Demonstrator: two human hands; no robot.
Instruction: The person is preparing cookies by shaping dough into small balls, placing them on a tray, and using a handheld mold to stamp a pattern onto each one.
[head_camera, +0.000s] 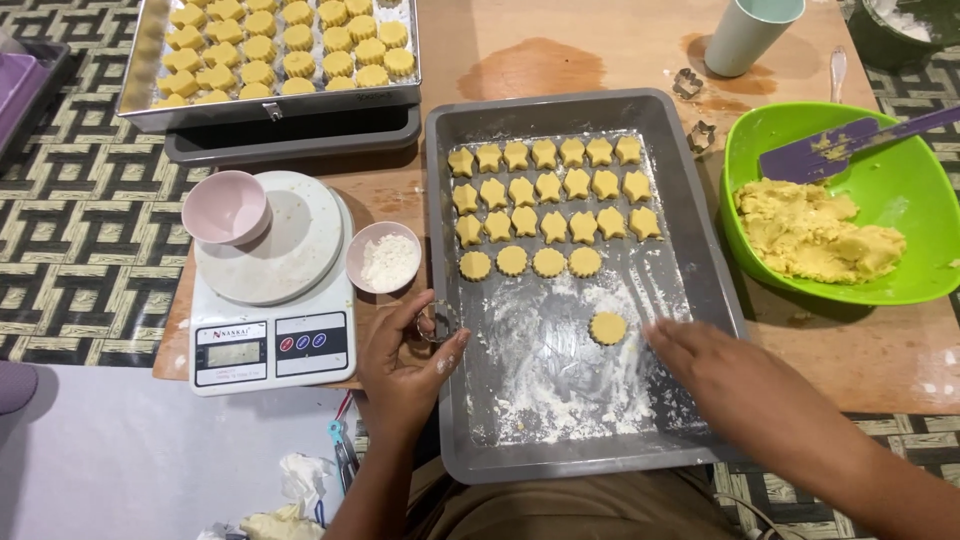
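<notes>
Head cam looking down: my left hand (405, 365) pinches a small metal cookie cutter (436, 322) at the near-left rim of the grey baking tray (700, 290), while my right hand (715, 375) lies flat and open on the floury tray floor, holding nothing. Just past my right fingertips sits one round dough cookie (608, 327), then rows of cut cookies (548, 190), and off right the green bowl (905, 195) of dough.

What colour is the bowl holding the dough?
Bright green bowl, seen best in the head view.

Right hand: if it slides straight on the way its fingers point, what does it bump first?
Probably the lone round cookie: the right hand points up-left across the floured tray towards it.
</notes>
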